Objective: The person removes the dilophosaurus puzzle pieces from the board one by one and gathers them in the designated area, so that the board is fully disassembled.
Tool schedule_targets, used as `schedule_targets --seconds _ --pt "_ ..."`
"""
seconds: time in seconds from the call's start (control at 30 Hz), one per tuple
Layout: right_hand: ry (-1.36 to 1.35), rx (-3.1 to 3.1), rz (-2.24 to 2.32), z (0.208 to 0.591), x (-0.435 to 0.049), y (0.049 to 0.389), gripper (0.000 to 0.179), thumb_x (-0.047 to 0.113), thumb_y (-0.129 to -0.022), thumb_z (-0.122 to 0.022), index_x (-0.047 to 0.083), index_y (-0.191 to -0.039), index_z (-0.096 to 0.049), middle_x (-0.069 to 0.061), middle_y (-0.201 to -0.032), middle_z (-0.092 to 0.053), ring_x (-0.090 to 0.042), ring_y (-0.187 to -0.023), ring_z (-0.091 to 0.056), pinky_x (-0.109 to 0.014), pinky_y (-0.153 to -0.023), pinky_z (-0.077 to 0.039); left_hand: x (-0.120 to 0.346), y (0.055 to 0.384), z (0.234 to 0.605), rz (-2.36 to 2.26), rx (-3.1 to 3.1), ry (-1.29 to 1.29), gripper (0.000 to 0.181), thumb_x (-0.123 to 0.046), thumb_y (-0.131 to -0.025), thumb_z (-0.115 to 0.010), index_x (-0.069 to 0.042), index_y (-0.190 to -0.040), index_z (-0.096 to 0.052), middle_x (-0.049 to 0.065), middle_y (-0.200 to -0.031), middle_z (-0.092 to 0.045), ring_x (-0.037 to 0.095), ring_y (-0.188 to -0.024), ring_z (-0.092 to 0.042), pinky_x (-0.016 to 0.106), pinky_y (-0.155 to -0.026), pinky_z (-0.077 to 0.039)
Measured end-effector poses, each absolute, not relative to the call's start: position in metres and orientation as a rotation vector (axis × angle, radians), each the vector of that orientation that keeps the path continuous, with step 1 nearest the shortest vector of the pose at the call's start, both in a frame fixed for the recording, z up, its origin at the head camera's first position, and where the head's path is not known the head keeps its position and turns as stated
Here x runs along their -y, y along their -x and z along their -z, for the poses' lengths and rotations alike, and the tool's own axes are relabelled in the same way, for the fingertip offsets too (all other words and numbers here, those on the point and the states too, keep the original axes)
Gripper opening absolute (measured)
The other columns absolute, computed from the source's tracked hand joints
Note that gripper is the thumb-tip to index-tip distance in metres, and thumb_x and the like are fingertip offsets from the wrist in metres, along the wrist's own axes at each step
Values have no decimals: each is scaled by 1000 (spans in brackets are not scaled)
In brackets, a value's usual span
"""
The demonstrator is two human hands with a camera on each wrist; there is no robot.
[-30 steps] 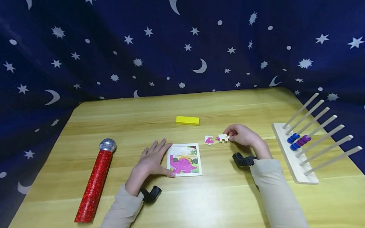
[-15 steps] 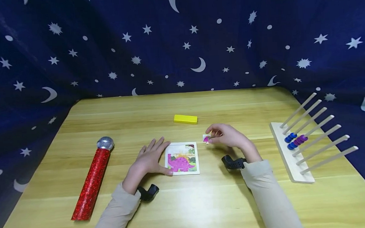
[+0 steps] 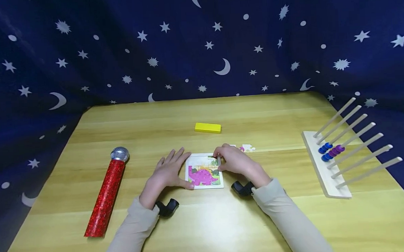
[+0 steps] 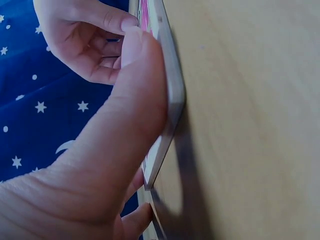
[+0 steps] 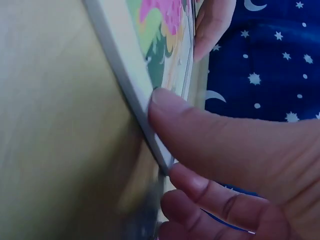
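A small framed jigsaw puzzle [image 3: 203, 175] with a pink dinosaur lies on the table; the upper left of its picture looks pale. My left hand [image 3: 165, 174] spans its left side with spread fingers. The left thumb [image 4: 137, 85] presses on the frame's near edge, fingertips at the far corner. At the right side, my right hand [image 3: 235, 160] pinches the frame near its far right corner. In the right wrist view the thumb [image 5: 175, 112] lies over the white rim and curled fingers sit at the corner. Loose puzzle pieces [image 3: 247, 148] lie just behind the right hand, partly hidden by it.
A yellow block [image 3: 207, 127] lies behind the puzzle. On the left is a red glittery microphone [image 3: 105, 198] with a silver head. A wooden peg board [image 3: 325, 169] with blue and purple beads stands at the right. A star-patterned cloth [image 3: 171, 48] hangs beyond the table.
My right hand has moved left from the loose puzzle pieces to the puzzle's right edge and taken hold there. The left hand stays on the left side.
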State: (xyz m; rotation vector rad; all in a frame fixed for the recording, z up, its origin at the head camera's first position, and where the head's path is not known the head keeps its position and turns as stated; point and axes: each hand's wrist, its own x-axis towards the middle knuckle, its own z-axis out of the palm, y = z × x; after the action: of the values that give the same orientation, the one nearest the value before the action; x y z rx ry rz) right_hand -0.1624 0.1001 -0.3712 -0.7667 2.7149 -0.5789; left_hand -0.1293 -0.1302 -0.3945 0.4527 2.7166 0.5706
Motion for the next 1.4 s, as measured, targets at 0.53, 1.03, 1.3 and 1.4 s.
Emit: schedule_targets --seconds 0.53,1.03,1.3,1.4 --pt "758 -2661 668 378 -98 156 36 5 -70 -76 3 -99 -55 -5 -90 -50 -18 -78 -44 -32 -72 -40 131 122 402 -595 -2726 -442 109 -55 -55 -79 -16 -143 -28 11 -149 -16 37 -134 -10 59 -102 -10" --pt "811 -2622 855 375 -102 167 35 1 -69 -75 2 -96 -53 -4 -84 -50 -19 -77 -47 -28 -69 -41 128 131 398 -584 -2740 -480 109 -57 -55 -78 -18 -143 -26 9 -150 -13 36 -134 -9 58 -103 -10" --pt "797 -2553 956 378 -109 176 30 4 -72 -74 2 -96 -57 -3 -85 -55 -18 -78 -51 -29 -71 -45 132 131 398 -570 -2742 -471 109 -57 -55 -78 -18 -143 -26 8 -150 -13 35 -134 -8 58 -103 -9" --pt "768 -2437 1077 370 -133 185 32 4 -72 -73 1 -99 -57 -6 -86 -57 -19 -79 -53 -31 -73 -47 132 131 398 -579 -2733 -476 110 -57 -56 -77 -18 -144 -25 9 -150 -12 35 -135 -7 58 -103 -9"
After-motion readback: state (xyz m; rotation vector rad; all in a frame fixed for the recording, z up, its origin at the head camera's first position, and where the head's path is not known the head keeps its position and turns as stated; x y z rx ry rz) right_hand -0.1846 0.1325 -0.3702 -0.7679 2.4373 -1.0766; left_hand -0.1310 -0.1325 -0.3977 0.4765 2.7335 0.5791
